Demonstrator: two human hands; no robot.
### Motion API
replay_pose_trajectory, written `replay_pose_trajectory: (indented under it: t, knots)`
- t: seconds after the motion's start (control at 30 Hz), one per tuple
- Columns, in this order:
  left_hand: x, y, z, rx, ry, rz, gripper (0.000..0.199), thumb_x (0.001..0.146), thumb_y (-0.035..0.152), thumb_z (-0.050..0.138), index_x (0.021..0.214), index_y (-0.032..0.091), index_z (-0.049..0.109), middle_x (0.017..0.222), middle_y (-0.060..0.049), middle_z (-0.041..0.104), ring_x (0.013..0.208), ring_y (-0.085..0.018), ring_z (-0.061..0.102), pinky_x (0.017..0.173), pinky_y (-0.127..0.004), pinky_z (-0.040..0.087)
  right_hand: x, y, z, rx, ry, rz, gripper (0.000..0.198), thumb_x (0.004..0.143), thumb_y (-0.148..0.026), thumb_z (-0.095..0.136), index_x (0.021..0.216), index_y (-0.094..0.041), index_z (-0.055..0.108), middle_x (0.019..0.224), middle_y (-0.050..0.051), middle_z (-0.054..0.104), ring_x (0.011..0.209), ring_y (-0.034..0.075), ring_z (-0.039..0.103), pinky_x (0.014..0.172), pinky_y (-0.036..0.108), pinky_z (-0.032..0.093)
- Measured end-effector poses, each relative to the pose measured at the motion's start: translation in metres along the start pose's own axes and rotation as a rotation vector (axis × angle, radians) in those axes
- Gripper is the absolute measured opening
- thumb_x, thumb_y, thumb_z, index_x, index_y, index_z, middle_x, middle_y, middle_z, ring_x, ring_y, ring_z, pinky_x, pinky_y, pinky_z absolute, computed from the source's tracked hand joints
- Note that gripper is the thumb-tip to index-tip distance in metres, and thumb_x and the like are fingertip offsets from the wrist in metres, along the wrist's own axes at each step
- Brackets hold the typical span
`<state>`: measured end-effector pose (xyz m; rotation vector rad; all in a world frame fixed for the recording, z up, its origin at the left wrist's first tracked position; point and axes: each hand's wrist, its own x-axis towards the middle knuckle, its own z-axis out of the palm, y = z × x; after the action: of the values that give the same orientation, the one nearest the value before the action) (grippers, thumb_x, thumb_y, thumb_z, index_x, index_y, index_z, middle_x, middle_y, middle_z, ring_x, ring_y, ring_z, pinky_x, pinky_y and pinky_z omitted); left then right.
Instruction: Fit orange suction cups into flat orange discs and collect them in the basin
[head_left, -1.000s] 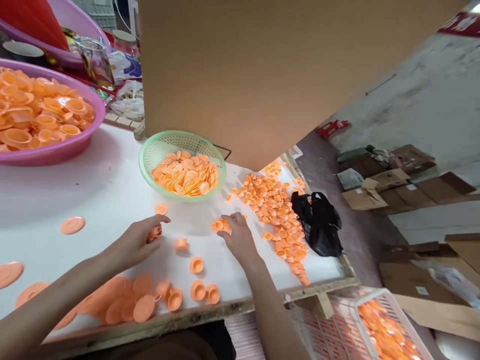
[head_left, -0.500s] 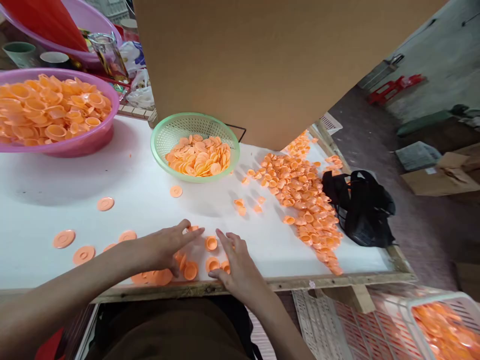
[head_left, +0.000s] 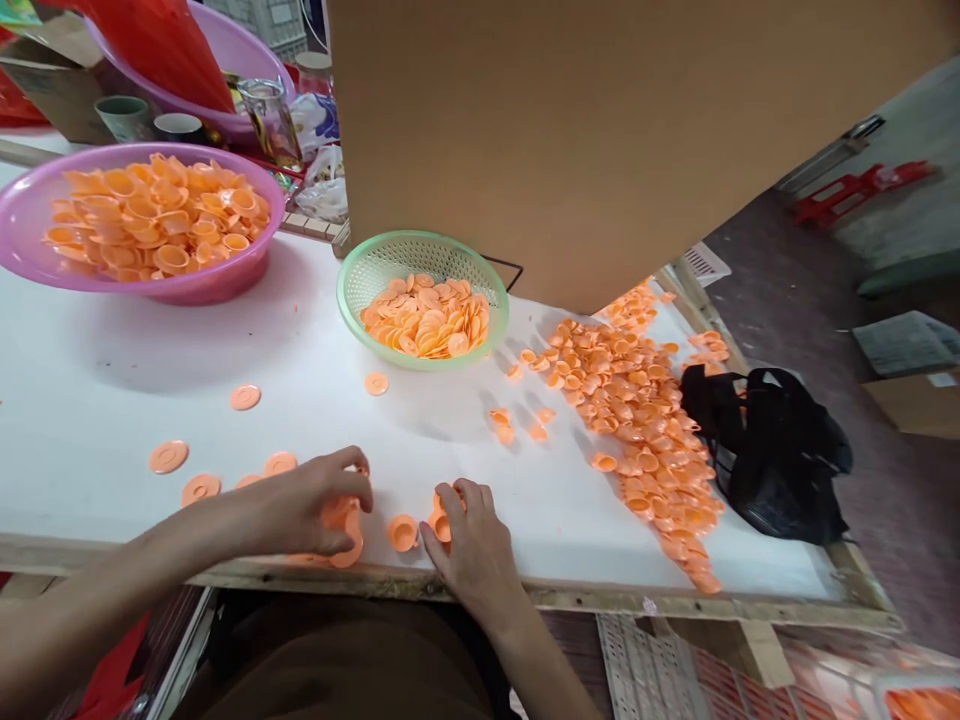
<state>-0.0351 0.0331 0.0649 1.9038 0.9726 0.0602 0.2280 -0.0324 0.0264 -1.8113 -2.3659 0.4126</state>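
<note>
My left hand (head_left: 334,500) is curled, thumb and fingers around orange plastic pieces near the table's front edge; an orange saucer (head_left: 349,545) shows beneath its thumb. A small orange cup (head_left: 403,533) stands between my two hands, touched by neither. With bent fingers, my right hand (head_left: 476,540) closes on small orange cups (head_left: 441,522), which the fingers partly cover. Several flat round saucers lie to the left, among them one saucer (head_left: 169,457) and another saucer (head_left: 245,397). More pieces are hidden under my left hand and forearm.
A green colander (head_left: 352,330) holds saucers, and a pink basin (head_left: 270,215) at the left holds larger orange cups. A heap of small cups (head_left: 645,430) spreads at the right beside a black bag (head_left: 780,460). A tall cardboard box (head_left: 525,150) stands behind.
My left hand has curled its fingers around orange pieces. The right hand's fingers have drawn in around the small cups. The view has shifted, so things on the table appear further right.
</note>
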Motion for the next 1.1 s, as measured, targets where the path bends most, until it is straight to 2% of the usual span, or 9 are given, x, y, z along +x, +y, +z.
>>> replay_pose_trajectory:
  t: [0.2, 0.3, 0.4, 0.5, 0.63, 0.8, 0.9, 1.0, 1.1]
  knots:
    - [-0.027, -0.006, 0.057, -0.054, 0.154, -0.011, 0.036, 0.076, 0.014, 0.055, 0.109, 0.028, 0.059, 0.134, -0.005, 0.042, 0.091, -0.015, 0.061, 0.073, -0.024, 0.049, 0.003, 0.006, -0.011, 0.235, -0.048, 0.056, 0.027, 0.08, -0.022, 0.061, 0.107, -0.022, 0.056, 0.105, 0.006, 0.049, 0.091, 0.019, 0.055, 0.08, 0.032, 0.051]
    - [-0.016, 0.007, 0.078, -0.157, 0.252, -0.057, 0.027, 0.079, 0.018, 0.056, 0.104, 0.025, 0.061, 0.132, -0.006, 0.042, 0.083, -0.012, 0.06, 0.07, -0.025, 0.049, 0.002, 0.002, -0.019, 0.342, -0.171, 0.012, 0.043, 0.08, -0.021, 0.061, 0.122, -0.026, 0.053, 0.108, 0.005, 0.048, 0.091, 0.016, 0.055, 0.083, 0.03, 0.05]
    - [0.003, 0.022, 0.092, -0.303, 0.333, 0.001, 0.027, 0.075, 0.016, 0.059, 0.1, 0.024, 0.064, 0.12, -0.005, 0.048, 0.088, -0.013, 0.058, 0.075, -0.024, 0.049, 0.004, -0.004, -0.02, 0.297, -0.283, -0.052, 0.051, 0.077, -0.015, 0.058, 0.125, -0.031, 0.055, 0.11, 0.005, 0.048, 0.098, 0.019, 0.055, 0.084, 0.031, 0.05]
    - [0.023, 0.029, 0.101, -0.481, 0.384, 0.029, 0.03, 0.067, 0.013, 0.063, 0.095, 0.023, 0.067, 0.112, -0.004, 0.05, 0.089, -0.013, 0.058, 0.075, -0.024, 0.048, 0.009, -0.005, -0.017, 0.199, -0.286, -0.016, 0.041, 0.075, -0.013, 0.057, 0.112, -0.029, 0.061, 0.111, 0.006, 0.048, 0.102, 0.023, 0.054, 0.08, 0.035, 0.05]
    - [0.041, 0.023, 0.1, -0.741, 0.45, -0.044, 0.03, 0.061, 0.016, 0.071, 0.09, 0.021, 0.073, 0.103, -0.004, 0.054, 0.093, -0.017, 0.058, 0.083, -0.028, 0.048, 0.015, 0.002, -0.01, 0.195, -0.232, 0.015, 0.032, 0.078, -0.019, 0.06, 0.108, -0.029, 0.064, 0.112, 0.007, 0.048, 0.099, 0.024, 0.056, 0.078, 0.037, 0.052]
    - [0.05, 0.015, 0.084, -1.069, 0.39, -0.054, 0.032, 0.061, 0.02, 0.076, 0.093, 0.022, 0.075, 0.107, -0.005, 0.056, 0.102, -0.02, 0.057, 0.093, -0.032, 0.045, 0.02, 0.014, -0.003, 0.366, -0.069, 0.047, 0.03, 0.082, -0.031, 0.065, 0.111, -0.029, 0.066, 0.107, 0.006, 0.049, 0.094, 0.02, 0.059, 0.082, 0.034, 0.053]
    - [0.041, 0.016, 0.061, -1.202, 0.385, -0.011, 0.03, 0.064, 0.019, 0.074, 0.094, 0.022, 0.075, 0.11, -0.005, 0.056, 0.102, -0.02, 0.057, 0.085, -0.03, 0.049, 0.035, 0.005, -0.01, 0.449, 0.0, 0.012, 0.026, 0.083, -0.031, 0.064, 0.109, -0.029, 0.067, 0.105, 0.005, 0.049, 0.092, 0.019, 0.06, 0.077, 0.029, 0.054]
    - [0.018, 0.014, 0.014, -1.17, 0.488, 0.097, 0.029, 0.063, 0.019, 0.077, 0.092, 0.022, 0.075, 0.111, -0.006, 0.056, 0.101, -0.021, 0.057, 0.077, -0.027, 0.052, 0.083, -0.029, -0.03, 0.48, 0.079, -0.107, 0.03, 0.079, -0.023, 0.064, 0.108, -0.029, 0.068, 0.105, 0.005, 0.05, 0.094, 0.019, 0.059, 0.077, 0.026, 0.054]
    - [-0.014, -0.002, -0.058, -1.011, 0.741, 0.122, 0.028, 0.067, 0.026, 0.078, 0.095, 0.023, 0.075, 0.117, -0.006, 0.057, 0.095, -0.019, 0.06, 0.071, -0.024, 0.053, 0.167, -0.092, -0.055, 0.464, 0.148, -0.282, 0.031, 0.076, -0.019, 0.064, 0.105, -0.029, 0.069, 0.103, 0.005, 0.051, 0.095, 0.02, 0.058, 0.083, 0.031, 0.052]
